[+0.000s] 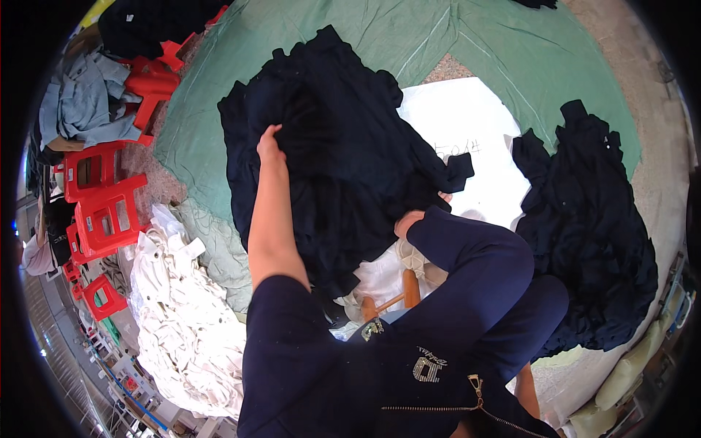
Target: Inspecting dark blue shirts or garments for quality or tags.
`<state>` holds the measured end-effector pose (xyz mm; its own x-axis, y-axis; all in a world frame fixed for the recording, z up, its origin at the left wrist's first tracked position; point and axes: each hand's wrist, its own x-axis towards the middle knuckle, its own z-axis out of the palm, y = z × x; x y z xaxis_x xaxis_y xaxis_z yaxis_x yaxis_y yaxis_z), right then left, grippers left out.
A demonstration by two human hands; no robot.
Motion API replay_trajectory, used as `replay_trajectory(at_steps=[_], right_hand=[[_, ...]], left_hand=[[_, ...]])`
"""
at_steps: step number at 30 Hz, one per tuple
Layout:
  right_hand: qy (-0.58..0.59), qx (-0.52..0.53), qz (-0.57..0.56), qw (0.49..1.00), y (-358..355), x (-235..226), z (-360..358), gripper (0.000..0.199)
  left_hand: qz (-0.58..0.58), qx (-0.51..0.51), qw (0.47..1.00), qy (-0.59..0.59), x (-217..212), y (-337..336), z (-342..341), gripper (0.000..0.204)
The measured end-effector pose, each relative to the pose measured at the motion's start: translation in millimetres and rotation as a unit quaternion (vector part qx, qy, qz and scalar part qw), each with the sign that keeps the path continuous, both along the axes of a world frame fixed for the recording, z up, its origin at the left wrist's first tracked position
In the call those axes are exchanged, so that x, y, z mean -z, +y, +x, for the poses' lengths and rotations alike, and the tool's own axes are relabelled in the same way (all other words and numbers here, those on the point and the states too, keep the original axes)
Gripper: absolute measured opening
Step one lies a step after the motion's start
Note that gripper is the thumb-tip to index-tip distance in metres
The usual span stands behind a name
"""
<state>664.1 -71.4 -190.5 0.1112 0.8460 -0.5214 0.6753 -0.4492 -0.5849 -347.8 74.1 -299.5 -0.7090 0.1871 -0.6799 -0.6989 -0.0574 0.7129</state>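
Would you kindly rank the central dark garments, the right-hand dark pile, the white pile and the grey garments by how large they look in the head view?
1. Central dark garments
2. Right-hand dark pile
3. White pile
4. Grey garments

Handwriting (458, 148) on sheet (467, 106), lettering (428, 367) on clothing (307, 372)

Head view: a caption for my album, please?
Left hand at dark garments, red stools and heaped white fabric to the left.

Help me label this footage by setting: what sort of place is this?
Probably a garment workshop or clothing factory floor: piles of dark navy fabric garments, a large heap of creamy white cloth and red plastic stools at the left suggest it.
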Motion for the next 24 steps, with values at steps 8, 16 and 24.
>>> replay_trajectory(at_steps=[8,16,24], right_hand=[[0.027,0.069,0.199,0.977,162,-77,-130,0.019],[0.191,-0.488,0.263,0.810,187,-173,-490,0.120],[0.344,-0.272,0.458,0.773,200,-232,-549,0.089]], left_hand=[[0.262,0.111,0.958,-0.013,-158,-128,150,0.029],[0.388,0.138,0.908,0.082,-338,-94,268,0.044],[0.601,0.332,0.714,0.136,-495,-12,345,0.036]])
